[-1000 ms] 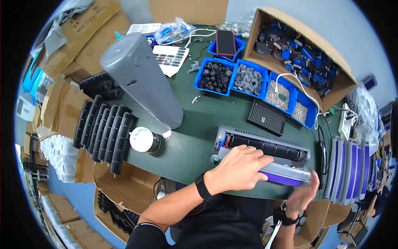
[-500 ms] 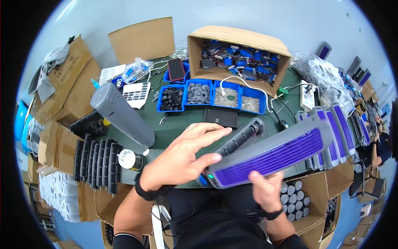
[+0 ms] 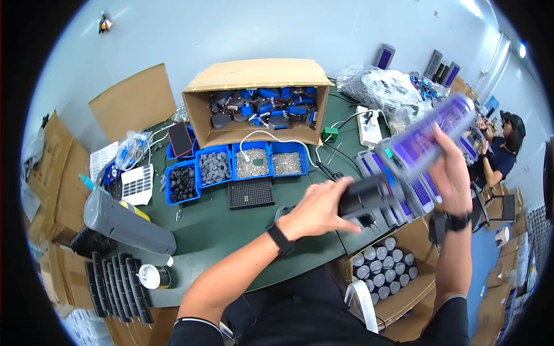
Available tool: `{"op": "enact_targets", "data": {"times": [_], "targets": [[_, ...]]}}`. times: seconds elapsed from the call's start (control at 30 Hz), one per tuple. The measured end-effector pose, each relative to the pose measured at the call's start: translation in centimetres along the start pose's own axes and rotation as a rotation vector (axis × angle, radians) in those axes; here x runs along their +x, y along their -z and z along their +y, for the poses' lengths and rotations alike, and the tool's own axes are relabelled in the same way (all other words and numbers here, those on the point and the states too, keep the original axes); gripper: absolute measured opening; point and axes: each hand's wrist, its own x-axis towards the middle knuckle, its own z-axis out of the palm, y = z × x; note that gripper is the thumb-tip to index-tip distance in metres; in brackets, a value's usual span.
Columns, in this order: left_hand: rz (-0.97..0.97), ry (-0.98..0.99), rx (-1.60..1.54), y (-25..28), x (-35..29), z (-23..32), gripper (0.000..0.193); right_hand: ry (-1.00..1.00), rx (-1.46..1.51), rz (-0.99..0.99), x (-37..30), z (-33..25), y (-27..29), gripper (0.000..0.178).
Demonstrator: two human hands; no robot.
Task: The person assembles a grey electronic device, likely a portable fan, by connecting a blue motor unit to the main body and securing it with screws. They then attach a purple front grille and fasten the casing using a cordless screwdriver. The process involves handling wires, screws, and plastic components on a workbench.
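Note:
My right hand (image 3: 452, 176), at the right, grips a grey housing with a purple slatted panel (image 3: 430, 137), tilted up and blurred by motion. Beside its lower end is a black cylindrical part (image 3: 365, 197), also blurred, with a bit of blue and red between them; whether they are joined I cannot tell. My left hand (image 3: 317, 210) is over the table, its thumb and fingers apart at the near end of the black part. Beneath this hand a grey rounded piece (image 3: 284, 213) partly shows. Several similar purple-slatted grey units (image 3: 421, 196) stand behind the held housing.
Blue bins (image 3: 213, 168) of small parts line the table beside a black gridded tray (image 3: 251, 194). Behind them a carton (image 3: 254, 135) holds blue and grey parts. A grey tower (image 3: 127, 222), a white-lidded can (image 3: 154, 277) and black slatted cylinders (image 3: 118, 288) stand left. A co-worker (image 3: 501, 153) sits far right.
The purple-panelled housing has swung up and right with my right hand. My left hand has moved right and stays spread. The whole view has turned toward the right.

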Motion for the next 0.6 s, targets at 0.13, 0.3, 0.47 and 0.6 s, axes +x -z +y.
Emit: {"op": "enact_targets", "data": {"times": [0.13, 0.3, 0.47, 0.6], "targets": [[0.380, 0.142, -0.309, 4.1, -4.9, -2.4, 0.099, -0.050, 0.077, -0.244, 4.1, 1.9, -6.7, 0.023], [0.531, 0.343, -0.472, 9.4, -17.9, -6.4, 0.070, -0.327, 0.118, -0.489, 0.7, 3.9, -12.3, 0.031], [0.485, 0.441, -0.542, 8.5, -20.0, -4.2, 0.060, -0.381, 0.132, -0.572, 1.3, 2.3, -12.1, 0.034], [0.473, 0.472, -0.527, 7.9, -17.8, -2.8, 0.037, -0.376, 0.146, -0.707, 0.5, 1.5, -13.0, 0.034]]}}
